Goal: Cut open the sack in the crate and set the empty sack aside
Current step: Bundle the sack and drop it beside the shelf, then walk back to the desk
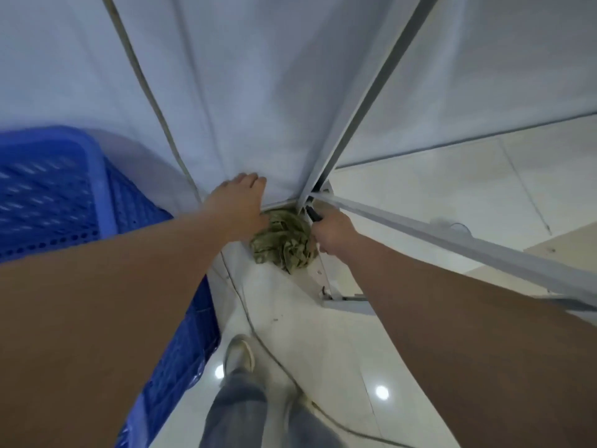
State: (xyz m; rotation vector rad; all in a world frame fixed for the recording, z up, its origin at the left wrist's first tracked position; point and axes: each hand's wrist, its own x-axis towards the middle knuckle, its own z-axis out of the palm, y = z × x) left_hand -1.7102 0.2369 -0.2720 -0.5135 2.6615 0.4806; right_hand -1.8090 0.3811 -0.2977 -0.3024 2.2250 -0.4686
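Crumpled olive sack [283, 241]; perforated blue crate [58, 202]

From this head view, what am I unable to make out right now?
- Tool in the right hand: only a dark tip shows; the fist hides the rest, so its type is unclear.
- Sack: partly covered by the left hand and the white sheet; whether it is empty is unclear.
- Crate: blurred, cut off by the left edge, crossed by the left forearm; contents unseen.
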